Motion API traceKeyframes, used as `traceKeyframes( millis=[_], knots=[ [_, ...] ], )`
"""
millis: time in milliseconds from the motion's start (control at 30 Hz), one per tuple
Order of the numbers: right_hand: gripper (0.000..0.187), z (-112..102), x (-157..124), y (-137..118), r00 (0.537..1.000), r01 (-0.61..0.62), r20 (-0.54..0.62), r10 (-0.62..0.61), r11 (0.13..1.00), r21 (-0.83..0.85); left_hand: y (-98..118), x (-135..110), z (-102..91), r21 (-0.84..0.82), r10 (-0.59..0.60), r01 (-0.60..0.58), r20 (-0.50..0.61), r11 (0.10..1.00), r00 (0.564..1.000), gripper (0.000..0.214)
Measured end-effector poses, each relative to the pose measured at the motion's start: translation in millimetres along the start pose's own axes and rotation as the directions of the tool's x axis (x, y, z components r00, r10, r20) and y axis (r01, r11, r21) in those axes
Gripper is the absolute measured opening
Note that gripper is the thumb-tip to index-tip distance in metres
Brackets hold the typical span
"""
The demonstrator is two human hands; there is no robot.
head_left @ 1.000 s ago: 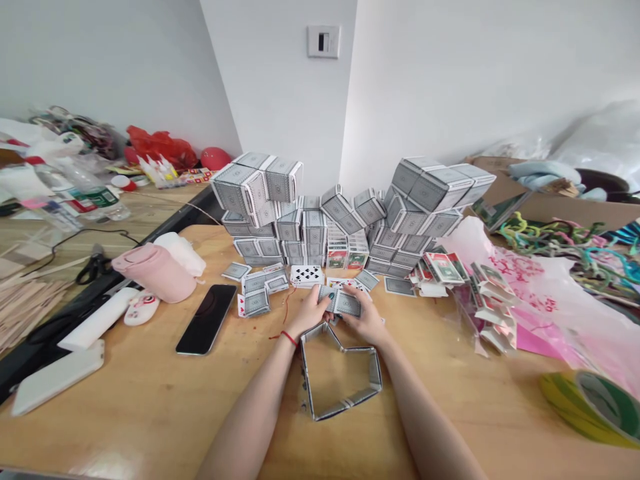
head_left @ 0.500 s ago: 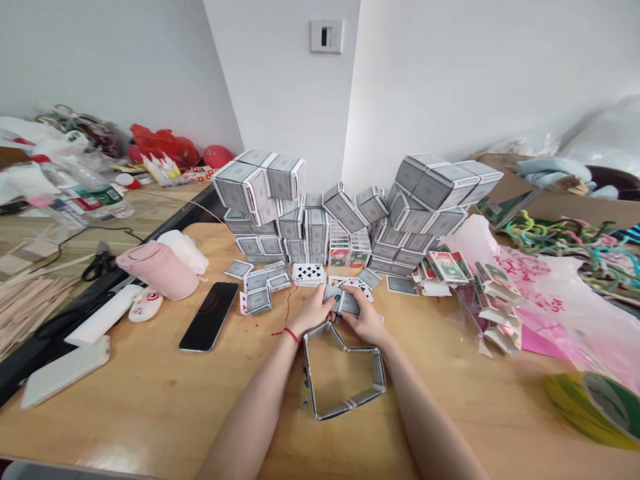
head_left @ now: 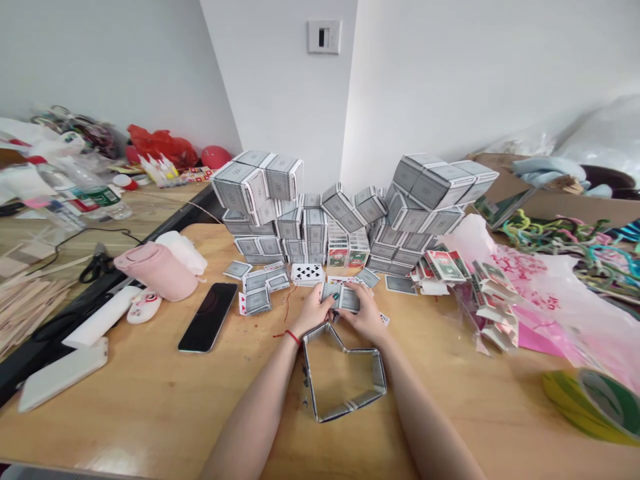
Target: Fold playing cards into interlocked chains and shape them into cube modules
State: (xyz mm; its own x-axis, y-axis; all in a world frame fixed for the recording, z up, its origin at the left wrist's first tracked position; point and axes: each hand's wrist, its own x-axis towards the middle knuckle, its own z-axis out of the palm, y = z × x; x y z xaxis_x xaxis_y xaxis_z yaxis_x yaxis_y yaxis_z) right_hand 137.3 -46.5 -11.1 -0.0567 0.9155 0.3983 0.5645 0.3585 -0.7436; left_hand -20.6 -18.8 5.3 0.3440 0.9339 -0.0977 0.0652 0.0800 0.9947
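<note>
My left hand and my right hand grip grey-backed playing cards between them, thumbs on the near side. Whether these are separate or joined cannot be made out. Just below my hands, a heart-shaped ring of folded cards stands on the table between my forearms. Beyond my fingers lie loose cards, among them a face-up spade card and, to the left, several face-down cards. Behind these rise stacked blocks made of cards, with a similar stack on the right.
A black phone, a pink pouch-like roll and a white mouse lie left on the wooden table. Empty card boxes and pink plastic are at right, with a tape roll nearer.
Both hands stay on the cards, which now show more of their backs, tilted flatter toward me. The view has shifted slightly; the ring and stacks stand as before.
</note>
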Motion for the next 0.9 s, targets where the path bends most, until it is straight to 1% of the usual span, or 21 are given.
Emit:
traceKeyframes(
  millis=[67,133,167,200,267,367,467,567,667,733,800,833,900],
  knots=[
    [0.053,-6,1,9,0.998,-0.005,-0.065,0.003,1.0,-0.026,0,0,-0.1,-0.006,0.007,-0.008,-0.029,1.0,1.0,0.013],
    [0.037,-12,2,20,0.981,-0.044,-0.194,0.029,0.997,-0.069,0,0,-0.5,-0.045,0.004,-0.005,-0.026,0.999,1.0,0.014],
    [0.031,-16,3,26,0.956,-0.087,-0.288,0.054,0.991,-0.104,1,0,-0.6,-0.07,-0.004,0.002,-0.016,0.998,1.0,0.014],
    [0.028,-18,4,32,0.935,-0.132,-0.347,0.076,0.981,-0.143,1,0,-0.8,-0.093,-0.016,0.015,-0.004,0.996,1.0,0.015],
    [0.028,-22,8,44,0.9,-0.219,-0.418,0.122,0.956,-0.194,1,-1,-0.8,-0.118,-0.048,0.05,0.02,0.992,0.999,0.016],
    [0.035,-21,13,55,0.885,-0.299,-0.432,0.174,0.923,-0.242,1,-1,-0.4,-0.126,-0.086,0.091,0.044,0.988,0.995,0.02],
    [0.04,-16,17,58,0.87,-0.339,-0.46,0.18,0.894,-0.292,0,-2,-0.3,-0.13,-0.083,0.088,0.047,0.988,0.995,0.023],
    [0.038,-15,20,58,0.846,-0.359,-0.506,0.169,0.881,-0.307,-2,-2,-0.5,-0.132,-0.055,0.06,0.046,0.989,0.997,0.022],
    [0.031,-16,20,58,0.847,-0.369,-0.499,0.182,0.877,-0.306,-4,-1,-1.1,-0.147,-0.029,0.034,0.036,0.989,0.999,0.022],
    [0.026,-17,20,57,0.843,-0.388,-0.493,0.216,0.879,-0.278,-5,0,-1.6,-0.176,-0.018,0.022,0.025,0.984,1.0,0.028],
    [0.021,-18,19,56,0.825,-0.397,-0.502,0.26,0.899,-0.185,-6,1,-2.3,-0.214,-0.01,0.012,0.01,0.977,1.0,0.034],
    [0.022,-18,18,55,0.807,-0.395,-0.514,0.29,0.913,-0.105,-6,1,-2.6,-0.232,-0.005,0.004,-0.002,0.973,1.0,0.039],
    [0.025,-19,17,53,0.757,-0.371,-0.541,0.368,0.922,0.107,-5,1,-3.0,-0.259,0.006,-0.014,-0.031,0.966,0.999,0.048]
  ],
)
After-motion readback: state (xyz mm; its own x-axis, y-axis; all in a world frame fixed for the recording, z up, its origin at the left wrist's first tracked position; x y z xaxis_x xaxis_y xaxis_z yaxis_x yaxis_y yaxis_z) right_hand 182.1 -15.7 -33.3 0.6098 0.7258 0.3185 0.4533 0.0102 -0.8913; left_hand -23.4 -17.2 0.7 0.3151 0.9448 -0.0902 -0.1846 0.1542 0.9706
